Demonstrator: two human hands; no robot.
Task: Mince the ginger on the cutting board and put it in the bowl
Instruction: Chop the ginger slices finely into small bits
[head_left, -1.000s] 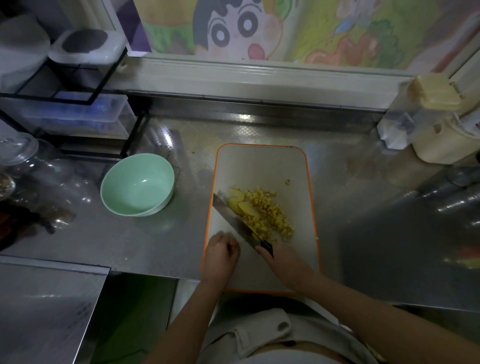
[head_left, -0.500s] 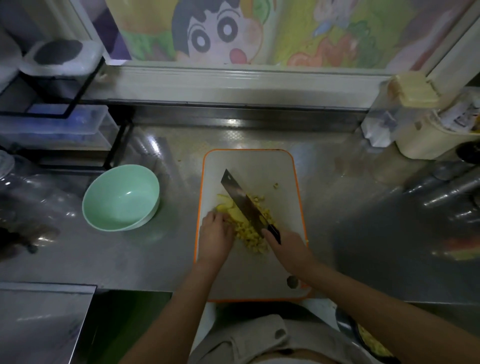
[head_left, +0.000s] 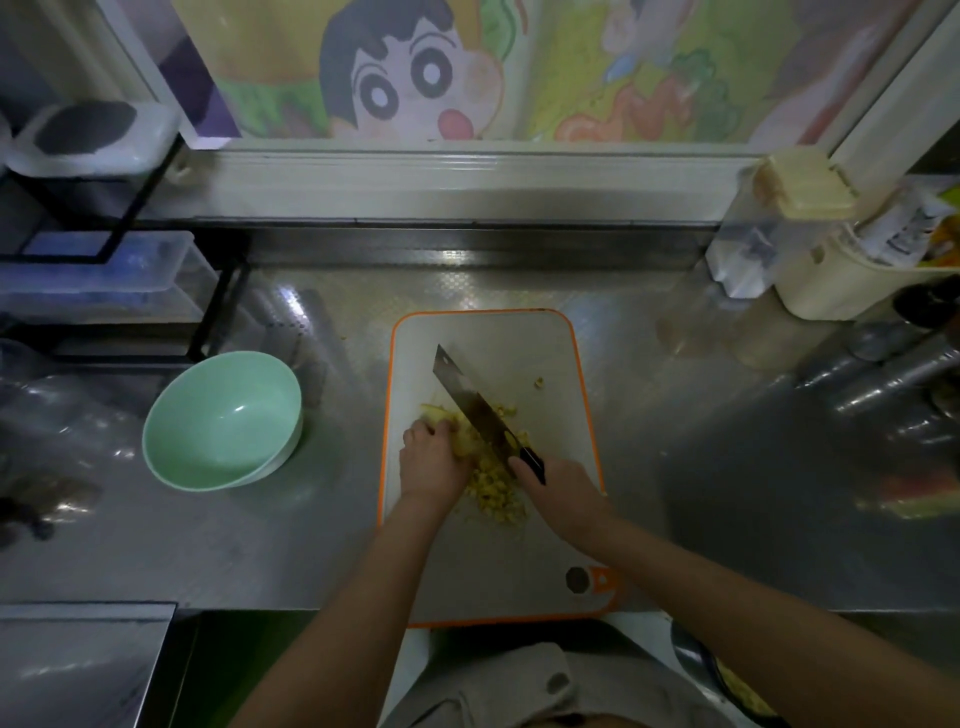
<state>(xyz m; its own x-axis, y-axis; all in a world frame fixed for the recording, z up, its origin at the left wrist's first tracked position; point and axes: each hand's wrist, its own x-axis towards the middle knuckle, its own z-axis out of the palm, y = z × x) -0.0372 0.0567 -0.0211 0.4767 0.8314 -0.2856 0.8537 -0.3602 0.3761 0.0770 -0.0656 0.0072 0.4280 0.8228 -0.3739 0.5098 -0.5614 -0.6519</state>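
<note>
A white cutting board (head_left: 498, 338) with an orange rim lies on the steel counter. Chopped yellow ginger (head_left: 493, 488) is heaped at its middle, with a few unminced slices (head_left: 436, 413) at the pile's left. My right hand (head_left: 558, 488) grips the dark handle of a cleaver (head_left: 475, 402), whose blade runs diagonally over the pile toward the upper left. My left hand (head_left: 431, 460) has its fingers curled on the ginger slices beside the blade. A pale green bowl (head_left: 223, 421) stands empty to the left of the board.
A black wire rack with clear plastic boxes (head_left: 98, 280) stands at the back left. Cream and clear containers (head_left: 810, 244) crowd the back right, with metal items (head_left: 893, 374) beside them. A loose ginger bit (head_left: 540, 383) lies on the board's right.
The cleaver swung from lying left of the pile to crossing over it. My left hand moved from the board's near part up onto the ginger slices. The camera view shifted.
</note>
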